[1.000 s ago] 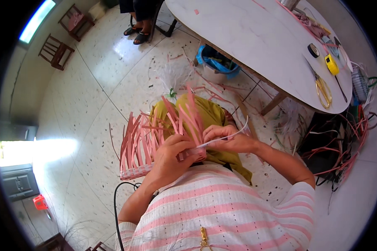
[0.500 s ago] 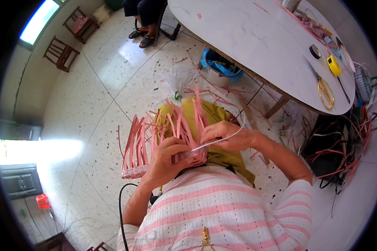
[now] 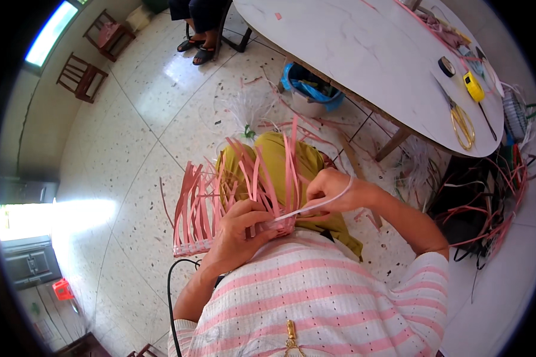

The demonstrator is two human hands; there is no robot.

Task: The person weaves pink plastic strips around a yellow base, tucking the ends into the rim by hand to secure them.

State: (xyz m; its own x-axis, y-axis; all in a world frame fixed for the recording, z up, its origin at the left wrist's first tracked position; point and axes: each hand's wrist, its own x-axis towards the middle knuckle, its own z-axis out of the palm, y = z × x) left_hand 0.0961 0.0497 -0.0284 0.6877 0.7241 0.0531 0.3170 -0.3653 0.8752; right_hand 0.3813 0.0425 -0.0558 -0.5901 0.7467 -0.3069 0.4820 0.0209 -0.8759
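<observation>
While the left hand point(image 3: 241, 226) keeps pinching the lower band of the pink woven piece point(image 3: 190, 193), the right hand point(image 3: 330, 189) now sits farther right than half a second ago; its fingers are curled together, though whether they grip anything I cannot tell; the white strip point(image 3: 315, 206) runs from the left hand's fingertips and curves up past the right hand; the piece lies across the olive trousers point(image 3: 272, 149), against the striped top point(image 3: 315, 279); the shift suggests weaving in progress, with the strip's free length apparently not yet worked in.
</observation>
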